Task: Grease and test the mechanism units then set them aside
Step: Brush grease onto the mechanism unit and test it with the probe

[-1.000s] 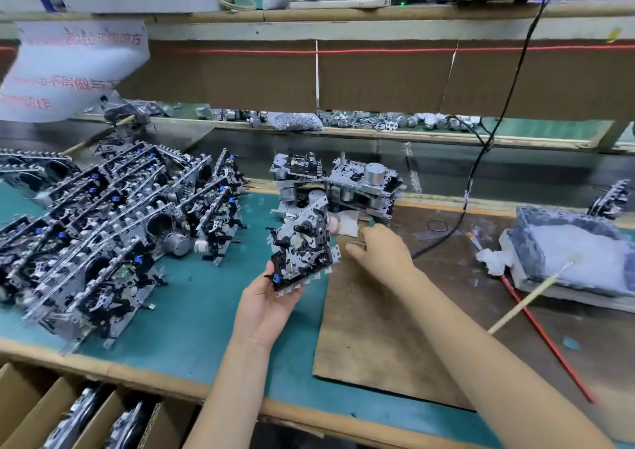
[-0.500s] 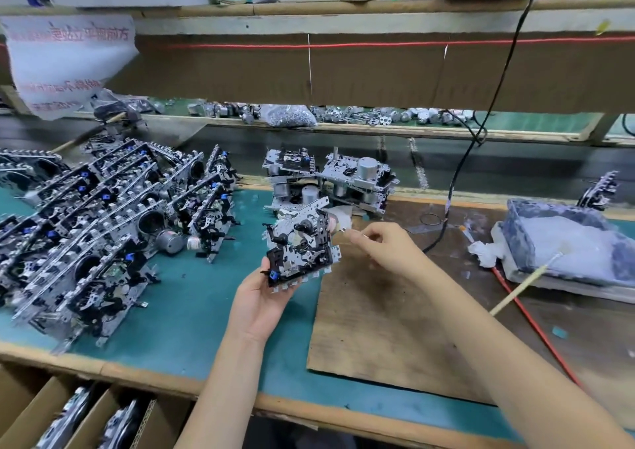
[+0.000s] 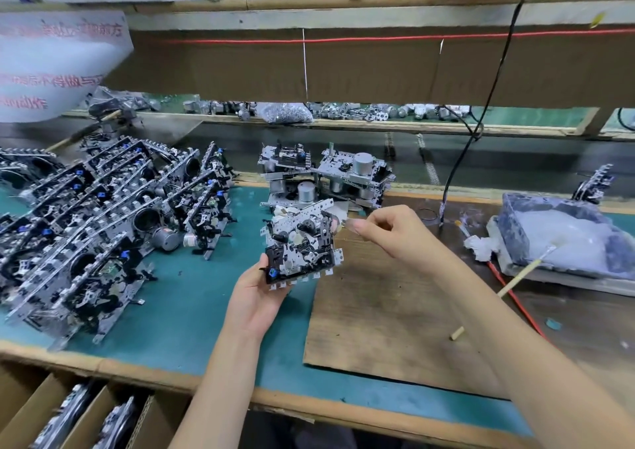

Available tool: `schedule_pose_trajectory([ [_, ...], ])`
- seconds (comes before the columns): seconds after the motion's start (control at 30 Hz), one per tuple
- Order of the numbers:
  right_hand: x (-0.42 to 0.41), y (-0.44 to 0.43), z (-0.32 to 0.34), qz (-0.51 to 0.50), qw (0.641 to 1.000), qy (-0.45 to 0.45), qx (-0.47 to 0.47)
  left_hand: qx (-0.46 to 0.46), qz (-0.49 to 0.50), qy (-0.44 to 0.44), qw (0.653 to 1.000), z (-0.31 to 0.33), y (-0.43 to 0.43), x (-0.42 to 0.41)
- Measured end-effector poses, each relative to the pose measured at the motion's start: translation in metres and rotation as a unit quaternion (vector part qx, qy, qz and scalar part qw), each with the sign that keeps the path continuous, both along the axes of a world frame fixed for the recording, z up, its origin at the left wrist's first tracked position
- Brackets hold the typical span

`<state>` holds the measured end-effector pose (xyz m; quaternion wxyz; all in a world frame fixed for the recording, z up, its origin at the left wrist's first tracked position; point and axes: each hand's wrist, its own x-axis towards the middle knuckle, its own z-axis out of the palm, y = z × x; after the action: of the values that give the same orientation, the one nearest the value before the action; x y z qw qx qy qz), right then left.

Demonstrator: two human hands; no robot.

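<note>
My left hand grips a metal mechanism unit from below, tilted up above the green mat. My right hand hovers at the unit's upper right corner, thumb and forefinger pinching something small and pale that I cannot make out. Behind the held unit sit two more mechanism units with silver motors. A large pile of mechanism units lies on the left of the mat. A grease tub with white grease stands on the right, a wooden stick leaning in it.
A brown board covers the bench under my right arm. A black cable hangs down to the bench behind my right hand. Cardboard boxes with units sit below the front edge. A conveyor belt runs behind the bench.
My right hand has lifted off the unit's right side and now pinches at its upper right corner. My left hand keeps holding the unit, which has barely moved.
</note>
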<state>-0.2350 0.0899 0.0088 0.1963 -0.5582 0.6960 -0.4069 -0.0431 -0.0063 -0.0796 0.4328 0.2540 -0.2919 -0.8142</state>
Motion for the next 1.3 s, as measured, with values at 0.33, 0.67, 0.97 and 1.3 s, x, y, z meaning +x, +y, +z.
schedule_pose_trajectory([
  [0.33,0.002,0.002,-0.004,0.010,1.000,-0.024,0.008,-0.013,-0.015,0.006,1.000,0.002,0.002,0.000],
  [0.67,-0.001,-0.004,-0.011,-0.004,0.999,-0.039,0.018,-0.021,-0.006,-0.002,1.000,0.001,0.001,0.000],
  [0.97,-0.010,-0.004,-0.004,0.017,0.994,-0.066,0.085,-0.030,-0.007,-0.004,1.000,0.002,0.002,0.000],
  [1.3,-0.008,-0.003,-0.012,0.010,0.993,-0.084,0.087,-0.021,-0.003,0.004,1.000,0.001,0.001,0.000],
])
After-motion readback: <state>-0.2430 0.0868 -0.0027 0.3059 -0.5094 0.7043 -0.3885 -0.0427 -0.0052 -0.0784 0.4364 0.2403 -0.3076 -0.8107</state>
